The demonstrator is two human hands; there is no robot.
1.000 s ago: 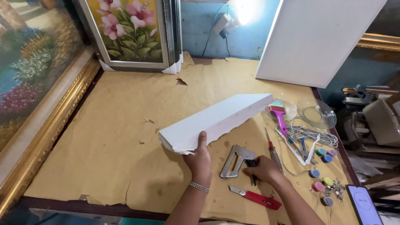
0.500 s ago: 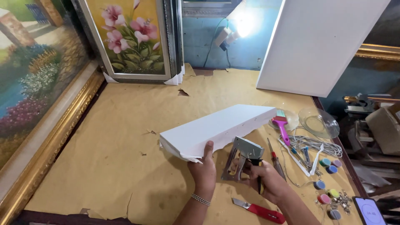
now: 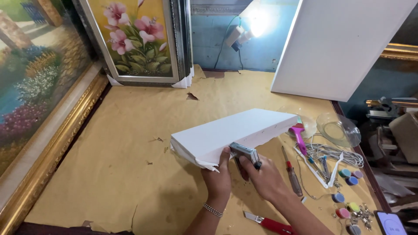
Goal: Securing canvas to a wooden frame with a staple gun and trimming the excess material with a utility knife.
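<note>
The right hand (image 3: 266,177) has lifted the staple gun (image 3: 244,152) against the canvas (image 3: 226,135) edge.

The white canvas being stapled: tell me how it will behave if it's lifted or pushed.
The white canvas probably lifts easily: the left hand alone props one edge up. It looks stiff, holding flat without sagging. Tilted on edge, it may tip if released while the right hand presses the staple gun.

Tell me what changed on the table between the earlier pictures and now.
The right hand took the metal staple gun off the brown paper, lifted it and set it against the near edge of the white canvas. The left hand kept holding the canvas corner, which is now tipped up. The red cutter, the screwdriver and the pink brush stayed put.
</note>
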